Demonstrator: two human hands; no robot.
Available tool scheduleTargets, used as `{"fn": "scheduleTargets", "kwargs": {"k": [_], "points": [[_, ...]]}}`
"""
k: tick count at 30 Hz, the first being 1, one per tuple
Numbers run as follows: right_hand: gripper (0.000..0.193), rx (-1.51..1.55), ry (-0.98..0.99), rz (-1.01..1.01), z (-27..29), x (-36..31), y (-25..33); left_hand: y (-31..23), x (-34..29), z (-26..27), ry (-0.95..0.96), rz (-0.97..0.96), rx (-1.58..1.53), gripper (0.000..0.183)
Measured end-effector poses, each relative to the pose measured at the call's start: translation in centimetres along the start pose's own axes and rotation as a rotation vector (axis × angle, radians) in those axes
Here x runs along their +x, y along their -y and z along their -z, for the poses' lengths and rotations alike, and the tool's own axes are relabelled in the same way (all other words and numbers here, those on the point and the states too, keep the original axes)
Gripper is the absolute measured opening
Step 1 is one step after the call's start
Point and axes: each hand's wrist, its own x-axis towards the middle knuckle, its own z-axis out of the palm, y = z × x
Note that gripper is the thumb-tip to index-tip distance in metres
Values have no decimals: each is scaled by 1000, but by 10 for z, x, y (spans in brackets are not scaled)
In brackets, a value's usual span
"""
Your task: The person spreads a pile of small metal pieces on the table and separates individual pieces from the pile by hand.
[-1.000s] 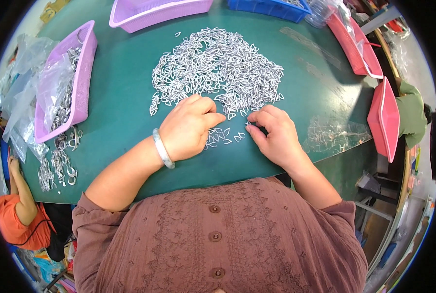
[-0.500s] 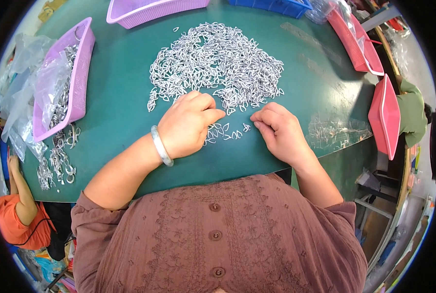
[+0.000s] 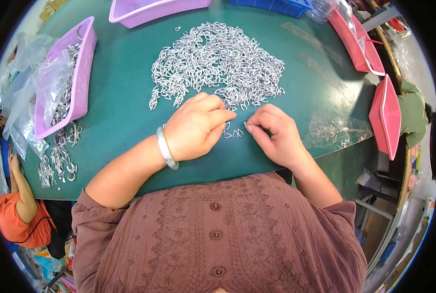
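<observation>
A heap of small silver metal links (image 3: 218,58) lies on the green table in front of me. My left hand (image 3: 197,128), a pale bangle (image 3: 166,148) on its wrist, is at the heap's near edge with its fingers drawn together; what they hold, if anything, is hidden. Thumb and forefinger of my right hand (image 3: 278,135) pinch a metal link (image 3: 247,125), a short way right of the left fingertips. Between and below the two hands a few loose links (image 3: 233,133) lie on the table, partly covered by the left hand.
At the left stands a purple basket (image 3: 84,80) with metal parts and clear plastic bags; bunches of metal rings (image 3: 61,161) lie beside it. Another purple basket (image 3: 161,14) and a blue one (image 3: 271,6) are at the back, pink trays (image 3: 386,117) at the right. Two people are nearby.
My left hand has moved right, covering more of the loose links. My right hand has shifted slightly left and down, and a link now shows in its pinch.
</observation>
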Motion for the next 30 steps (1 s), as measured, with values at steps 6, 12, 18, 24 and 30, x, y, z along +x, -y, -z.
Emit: {"fn": "scheduleTargets", "kwargs": {"k": [6, 12, 18, 24, 30], "points": [[5, 511, 62, -249, 2, 3, 10, -7, 5, -3, 37, 35, -155, 15], [10, 745, 122, -384, 2, 2, 9, -12, 3, -2, 19, 138, -358, 4], [11, 873, 174, -470, 3, 6, 14, -8, -1, 0, 154, 473, -887, 9], [10, 871, 156, -398, -3, 8, 14, -5, 0, 7, 195, 599, -1146, 8], [8, 803, -15, -240, -12, 9, 22, -1, -5, 6, 42, 657, -1375, 9]]}}
